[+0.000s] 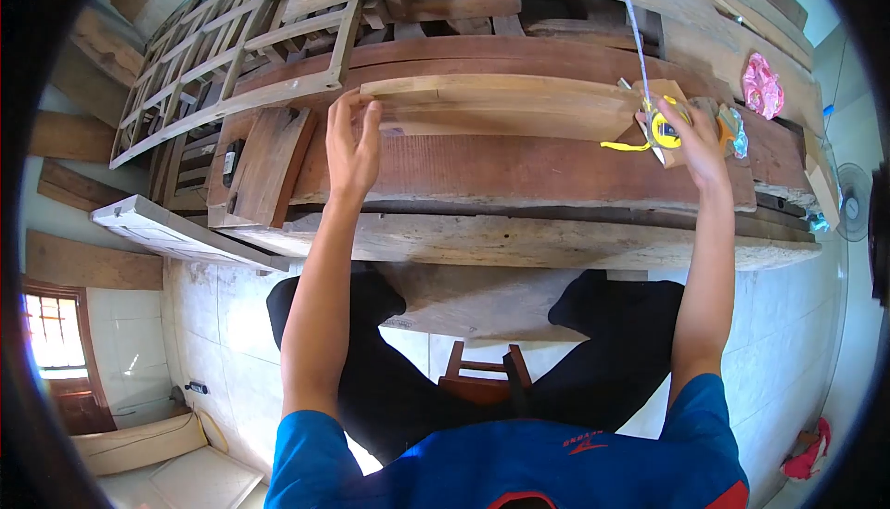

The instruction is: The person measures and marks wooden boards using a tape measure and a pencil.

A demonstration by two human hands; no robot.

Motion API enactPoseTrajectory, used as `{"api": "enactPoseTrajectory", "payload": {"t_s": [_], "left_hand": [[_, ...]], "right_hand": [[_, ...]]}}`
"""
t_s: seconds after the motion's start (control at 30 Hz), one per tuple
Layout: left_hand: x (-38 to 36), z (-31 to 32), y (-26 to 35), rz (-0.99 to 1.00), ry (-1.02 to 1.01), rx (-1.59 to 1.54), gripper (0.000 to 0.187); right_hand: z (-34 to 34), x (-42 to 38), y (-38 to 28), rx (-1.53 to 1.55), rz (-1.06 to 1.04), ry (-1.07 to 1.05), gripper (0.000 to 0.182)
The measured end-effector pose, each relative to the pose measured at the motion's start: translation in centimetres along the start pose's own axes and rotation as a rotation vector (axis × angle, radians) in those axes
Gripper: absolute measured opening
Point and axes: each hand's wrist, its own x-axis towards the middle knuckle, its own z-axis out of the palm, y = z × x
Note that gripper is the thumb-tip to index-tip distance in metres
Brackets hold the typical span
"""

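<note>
A pale wooden board (519, 101) lies lengthwise across a reddish-brown plank (519, 168). My left hand (352, 149) is at the board's left end, thumb and fingers apart and slightly curved, with the fingertips close to its edge. At the opposite end, my right hand (697, 146) grips a yellow tape measure (665, 131). Its blade (634, 18) runs out from the case, away from me, to the top of the view. A yellow wrist strap (624, 146) hangs off the tape measure to the left. Part of the case is hidden behind my fingers.
A slatted wooden frame (241, 41) leans over the stack at left. A small black object (233, 162) sits on a short wood block (269, 171). Pink crumpled plastic (762, 85) lies at far right. A wooden stool (482, 386) is between my legs.
</note>
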Motion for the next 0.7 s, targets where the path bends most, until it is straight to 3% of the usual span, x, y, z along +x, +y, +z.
{"api": "enactPoseTrajectory", "payload": {"t_s": [0.1,0.2,0.23,0.37,0.6,0.7], "left_hand": [[0.3,-0.9,1.0,-0.148,0.089,-0.236,0.033],[1.0,-1.3,1.7,-0.245,0.157,-0.566,0.033],[1.0,-1.4,2.5,-0.260,0.169,-0.612,0.028],[0.5,-1.4,0.3,-0.264,0.061,-0.492,0.020],[0.3,-1.8,-1.0,-0.669,0.109,-0.566,0.020],[0.2,-1.5,-1.7,-0.686,0.142,-0.545,0.021]], "right_hand": [[-0.3,-0.9,-1.7,-0.391,-0.167,-0.038,0.034],[1.7,-1.9,-2.1,-0.594,-0.239,-0.041,0.031],[2.3,-1.8,-1.7,-0.538,-0.341,-0.075,0.027],[3.6,-2.3,-1.9,-0.603,-0.298,-0.105,0.022],[3.5,-2.0,-1.2,-0.739,-0.336,-0.003,0.026],[3.2,-1.7,-0.7,-0.767,-0.352,0.047,0.030]]}}
